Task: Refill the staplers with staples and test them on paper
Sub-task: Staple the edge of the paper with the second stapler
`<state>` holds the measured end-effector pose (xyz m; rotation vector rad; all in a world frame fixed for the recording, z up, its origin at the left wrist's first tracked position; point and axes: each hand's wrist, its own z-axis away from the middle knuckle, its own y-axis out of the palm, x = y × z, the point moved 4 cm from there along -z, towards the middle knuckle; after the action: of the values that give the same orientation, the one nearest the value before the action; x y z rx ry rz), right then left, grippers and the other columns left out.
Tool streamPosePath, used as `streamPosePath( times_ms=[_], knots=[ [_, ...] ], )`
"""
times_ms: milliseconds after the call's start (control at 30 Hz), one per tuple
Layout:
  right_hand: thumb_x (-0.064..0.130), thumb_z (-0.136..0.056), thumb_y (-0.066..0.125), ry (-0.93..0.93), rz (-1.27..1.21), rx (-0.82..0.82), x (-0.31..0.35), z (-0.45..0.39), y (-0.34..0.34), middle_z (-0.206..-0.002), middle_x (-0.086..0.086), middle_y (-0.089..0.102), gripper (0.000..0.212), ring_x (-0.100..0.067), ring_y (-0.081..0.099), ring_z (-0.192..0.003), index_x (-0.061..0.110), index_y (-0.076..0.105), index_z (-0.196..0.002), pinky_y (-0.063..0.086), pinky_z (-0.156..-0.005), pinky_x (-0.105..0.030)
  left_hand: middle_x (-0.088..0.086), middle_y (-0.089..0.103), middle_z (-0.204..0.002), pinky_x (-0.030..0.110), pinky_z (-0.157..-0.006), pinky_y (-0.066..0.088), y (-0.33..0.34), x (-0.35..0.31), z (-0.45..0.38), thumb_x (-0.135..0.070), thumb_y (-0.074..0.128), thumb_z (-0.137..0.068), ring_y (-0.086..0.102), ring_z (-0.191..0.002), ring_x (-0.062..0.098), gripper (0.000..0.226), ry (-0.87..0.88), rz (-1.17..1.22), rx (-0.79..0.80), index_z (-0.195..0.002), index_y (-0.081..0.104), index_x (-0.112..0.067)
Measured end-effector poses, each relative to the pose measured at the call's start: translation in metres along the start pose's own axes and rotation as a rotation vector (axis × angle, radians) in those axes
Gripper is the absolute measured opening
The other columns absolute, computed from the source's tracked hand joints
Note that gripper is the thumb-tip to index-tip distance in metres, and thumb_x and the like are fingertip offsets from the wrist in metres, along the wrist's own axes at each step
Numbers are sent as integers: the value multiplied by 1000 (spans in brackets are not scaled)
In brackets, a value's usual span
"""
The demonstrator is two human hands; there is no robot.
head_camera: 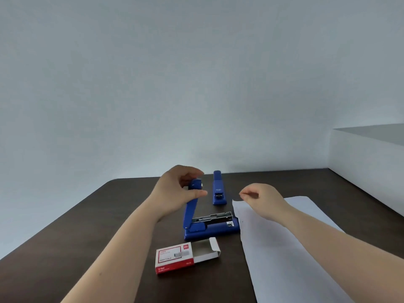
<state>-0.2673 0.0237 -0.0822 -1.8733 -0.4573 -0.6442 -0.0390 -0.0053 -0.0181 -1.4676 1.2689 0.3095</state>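
A blue stapler (211, 226) lies on the dark table with its lid swung up and its metal staple channel exposed. My left hand (178, 190) grips the raised tip of that lid. My right hand (260, 196) hovers to the right above the corner of a white paper sheet (290, 248), thumb and forefinger pinched together; whether they hold something small I cannot tell. A second blue stapler (218, 189) lies shut farther back. A red and white staple box (181, 258) sits nearest me with its inner tray slid out and its end flap open.
The dark brown table (87, 215) ends at a plain grey wall. A white ledge (369, 154) rises along the right side behind the paper.
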Motion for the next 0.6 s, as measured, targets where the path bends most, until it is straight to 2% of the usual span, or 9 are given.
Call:
streamPosePath(
  times_ms=[67,133,300,400,500,600],
  knots=[
    [27,-92,53,16,62,-3,-8,-3,-1,-120,5,64,26,-13,55,-107,22,63,-116,44,-90,-26,-16,64,-105,10,-81,46,19,-5,-6,-18,82,-70,61,-101,1,42,7,-36,84,-107,65,-30],
    [35,-91,51,54,180,5,-16,-5,-2,-131,4,58,35,-19,49,-122,25,56,-125,43,-99,-36,-11,67,-104,17,-89,49,37,-6,-10,-16,82,-70,63,-102,5,39,20,-78,156,-101,64,-33],
    [55,-91,39,149,426,131,-36,-5,1,-138,2,49,49,-24,41,-129,30,47,-132,36,-103,-45,-5,61,-113,26,-96,51,68,0,-9,-22,79,-73,62,-104,8,37,76,-252,267,-108,67,-25],
    [62,-88,33,105,501,141,-40,-3,6,-133,2,45,49,-22,37,-129,35,48,-127,33,-103,-46,-6,62,-117,28,-97,49,69,7,-6,-34,75,-77,59,-107,10,40,49,-300,291,-114,64,-25],
    [63,-88,33,83,515,161,-36,-1,9,-123,3,49,46,-20,38,-125,37,51,-120,32,-101,-45,-5,65,-115,30,-96,47,66,19,-2,-38,65,-85,59,-105,13,37,-15,-325,328,-120,62,-26],
    [56,-89,41,17,480,115,-28,-1,9,-102,9,52,33,-17,45,-113,31,58,-103,33,-97,-41,-6,65,-119,28,-95,43,63,23,1,-35,59,-90,58,-105,12,38,-24,-321,353,-127,57,-28]
  ],
)
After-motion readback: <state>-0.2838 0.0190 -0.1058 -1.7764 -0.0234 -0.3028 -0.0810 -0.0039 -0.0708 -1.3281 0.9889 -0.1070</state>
